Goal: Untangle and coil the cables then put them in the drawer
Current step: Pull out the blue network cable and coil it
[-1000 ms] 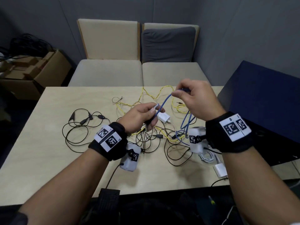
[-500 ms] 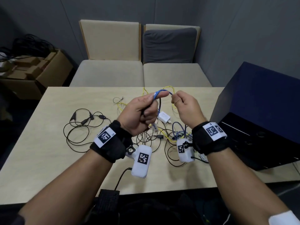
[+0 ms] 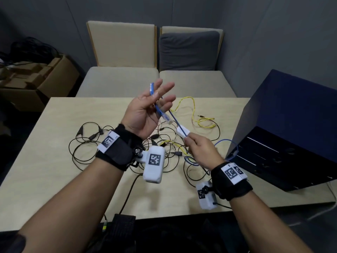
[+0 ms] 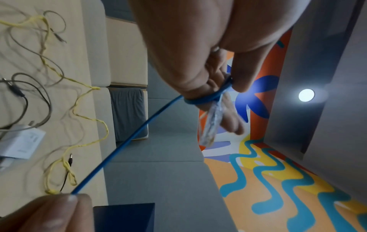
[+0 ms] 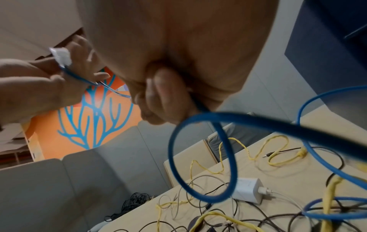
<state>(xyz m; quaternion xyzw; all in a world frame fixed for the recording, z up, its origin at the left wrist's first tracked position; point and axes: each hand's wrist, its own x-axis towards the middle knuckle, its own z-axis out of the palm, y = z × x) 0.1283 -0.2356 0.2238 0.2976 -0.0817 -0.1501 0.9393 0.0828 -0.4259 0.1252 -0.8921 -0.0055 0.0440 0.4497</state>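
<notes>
Room: grey walls, beige chairs behind a pale wooden table (image 3: 54, 161).
Black cables (image 3: 87, 143): loose loops on the table's left.
Left hand (image 3: 144, 114): raised, palm up, fingers straight – thumb pins the blue cable (image 3: 177, 124) across them, clear plug hanging down-right.
Blue cable run: taut, slanting down-right to the right hand.
Right hand (image 3: 200, 152): pinches it; slack loops below.
Yellow cable (image 3: 193, 110): on the table behind.
Drawer unit (image 3: 291, 134): dark blue, far right.
Writing: none readable.
</notes>
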